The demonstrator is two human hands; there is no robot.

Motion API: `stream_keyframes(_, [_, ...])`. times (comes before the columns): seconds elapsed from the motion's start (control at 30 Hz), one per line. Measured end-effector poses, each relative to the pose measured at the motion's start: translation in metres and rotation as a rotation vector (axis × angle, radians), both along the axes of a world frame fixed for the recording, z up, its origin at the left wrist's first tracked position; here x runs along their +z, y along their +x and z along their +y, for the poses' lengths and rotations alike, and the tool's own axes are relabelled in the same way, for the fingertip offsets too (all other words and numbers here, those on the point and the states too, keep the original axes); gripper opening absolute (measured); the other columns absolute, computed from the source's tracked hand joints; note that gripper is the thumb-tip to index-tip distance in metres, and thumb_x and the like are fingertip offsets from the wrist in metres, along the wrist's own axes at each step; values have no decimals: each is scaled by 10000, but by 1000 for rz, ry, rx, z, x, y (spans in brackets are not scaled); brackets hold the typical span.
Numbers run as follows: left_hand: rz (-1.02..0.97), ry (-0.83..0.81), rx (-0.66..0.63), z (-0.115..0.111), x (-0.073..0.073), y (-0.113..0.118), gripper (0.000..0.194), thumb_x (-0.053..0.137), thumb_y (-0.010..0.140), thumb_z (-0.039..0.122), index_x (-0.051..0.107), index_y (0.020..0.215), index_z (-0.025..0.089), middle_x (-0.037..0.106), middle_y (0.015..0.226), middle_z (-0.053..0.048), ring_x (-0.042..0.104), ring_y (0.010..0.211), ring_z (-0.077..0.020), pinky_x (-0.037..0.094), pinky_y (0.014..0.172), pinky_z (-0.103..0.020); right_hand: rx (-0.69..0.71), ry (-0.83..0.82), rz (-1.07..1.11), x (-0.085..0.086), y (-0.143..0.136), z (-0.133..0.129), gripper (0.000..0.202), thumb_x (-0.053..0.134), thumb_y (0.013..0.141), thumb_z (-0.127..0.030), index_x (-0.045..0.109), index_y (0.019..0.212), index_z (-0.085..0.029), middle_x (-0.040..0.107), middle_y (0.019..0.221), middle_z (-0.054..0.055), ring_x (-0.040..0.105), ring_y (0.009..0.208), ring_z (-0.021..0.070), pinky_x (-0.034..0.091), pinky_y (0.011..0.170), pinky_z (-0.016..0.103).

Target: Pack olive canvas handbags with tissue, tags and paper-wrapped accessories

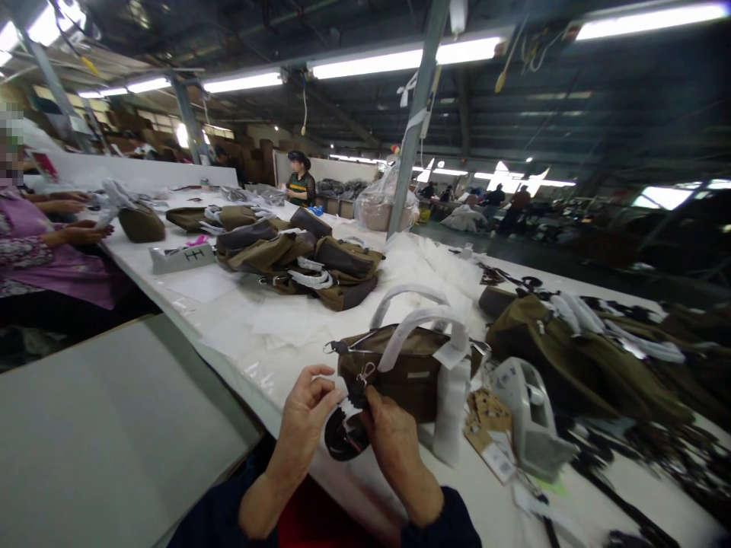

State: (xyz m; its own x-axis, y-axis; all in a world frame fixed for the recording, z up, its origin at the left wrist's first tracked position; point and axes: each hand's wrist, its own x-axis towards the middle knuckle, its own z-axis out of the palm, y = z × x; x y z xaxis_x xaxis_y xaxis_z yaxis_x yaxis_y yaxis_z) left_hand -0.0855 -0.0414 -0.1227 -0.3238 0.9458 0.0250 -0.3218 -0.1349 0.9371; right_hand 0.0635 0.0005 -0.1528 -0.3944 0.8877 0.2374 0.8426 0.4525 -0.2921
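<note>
An olive-brown handbag (419, 392) stands upright on the white table in front of me, its two handles (408, 335) wrapped in white paper. Just before it, a dark strap (338, 447) hangs in a coil between my hands, with white wrapping (348, 411) around part of it. My left hand (305, 407) is closed, thumb and fingers pinching the white wrapping. My right hand (394, 426) closes on the strap near a metal clip (366, 371), close to the bag's front; its fingertips are partly hidden.
Olive bags (302, 255) lie piled ahead, more bags (582, 358) at right. A grey tape dispenser (528, 418) and cardboard tags (488, 422) sit right of the handbag. Dark straps spread farther right. A large grey board (126, 441) is at left. A co-worker in purple (62, 251) handles wrapping.
</note>
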Motion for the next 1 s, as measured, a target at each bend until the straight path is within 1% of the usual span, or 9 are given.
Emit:
stream_keyframes(0.1, [34,-32,-12,3,-2,-3,404,755,743,338,550,1067,209,578,688,58,524,626,-99,407,597,-187,7,-55,85,7,1,-2,281,560,853,-138,614,1118,-213,703,926,85,657,825,234,472,688,308])
stream_keyframes(0.23, [52,-38,-6,3,-6,-5,392,730,771,361,559,1092,216,588,720,53,521,631,-97,396,581,-178,221,-175,462,22,5,-5,333,532,862,-139,592,1175,-233,661,1101,57,586,1030,222,449,907,339])
stream_keyframes(0.3, [55,-34,-10,2,-9,-4,372,714,791,359,555,1098,222,599,757,46,531,653,-100,401,590,-180,263,-273,630,27,6,-5,300,509,897,-180,610,1175,-235,655,1122,48,580,1039,204,439,931,327])
stream_keyframes(0.37, [66,-27,-17,2,-11,-2,344,697,812,354,549,1096,228,607,793,38,545,687,-106,415,620,-185,247,-342,733,28,4,-5,249,515,926,-267,646,1133,-226,665,1080,48,591,1000,201,446,906,318])
stream_keyframes(0.47, [115,-19,20,3,-14,1,324,702,813,340,555,1082,233,604,799,37,546,718,-108,424,666,-188,179,-357,803,25,-3,-5,256,560,916,-364,684,1078,-210,675,1015,53,598,943,206,451,862,318])
stream_keyframes(0.57, [165,-4,53,4,-14,1,314,706,810,331,568,1072,224,618,827,23,553,740,-115,429,689,-195,139,-365,866,21,-8,-4,261,589,900,-378,705,1060,-208,683,1024,58,601,950,211,453,866,319])
stream_keyframes(0.73, [141,10,-72,5,-14,-3,301,677,833,351,553,1066,207,626,825,5,586,771,-143,450,729,-231,173,-393,933,19,-10,-3,308,598,893,-360,684,1165,-244,681,1148,48,587,1064,221,424,962,330])
stream_keyframes(0.87, [180,9,-92,5,-12,-3,310,659,842,358,543,1080,198,631,838,1,592,785,-145,454,732,-233,164,-404,928,21,-10,-1,312,545,908,-373,694,1118,-195,699,1071,64,601,988,222,444,899,323])
stream_keyframes(1.0, [142,18,-162,1,-8,1,304,591,890,345,502,1141,198,655,916,-14,591,805,-132,463,736,-226,177,-447,984,28,-12,-1,280,541,901,-349,704,1055,-181,708,982,49,609,923,207,456,843,296])
